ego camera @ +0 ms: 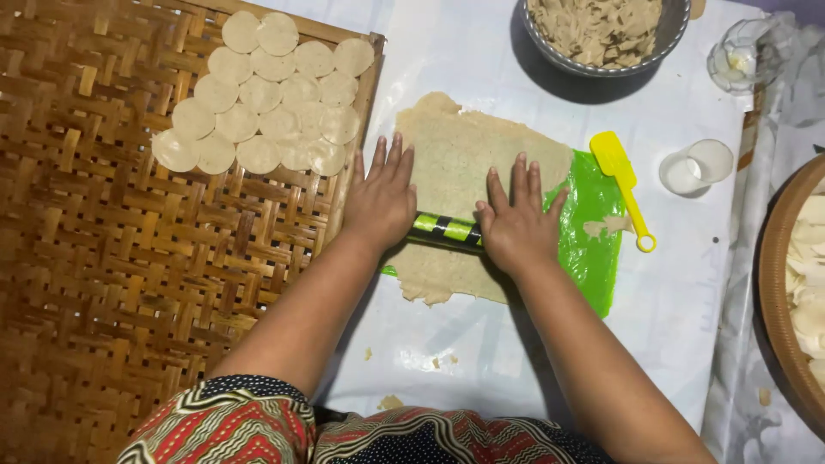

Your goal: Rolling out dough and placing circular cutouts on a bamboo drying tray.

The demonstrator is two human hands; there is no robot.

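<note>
At frame centre, your left hand (380, 199) and right hand (516, 225) lie flat, fingers spread, pressing the green-striped rolling pin (445, 229) onto the dough sheet (455, 155) over the green mat (593, 249).

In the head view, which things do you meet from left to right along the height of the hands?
Woven bamboo tray → left hand → green-and-black striped rolling pin → right hand → green plastic sheet → yellow plastic spatula → small clear glass.

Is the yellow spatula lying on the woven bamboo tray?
No, the yellow spatula lies right of the dough sheet, by the green mat; the tray is far left.
</note>
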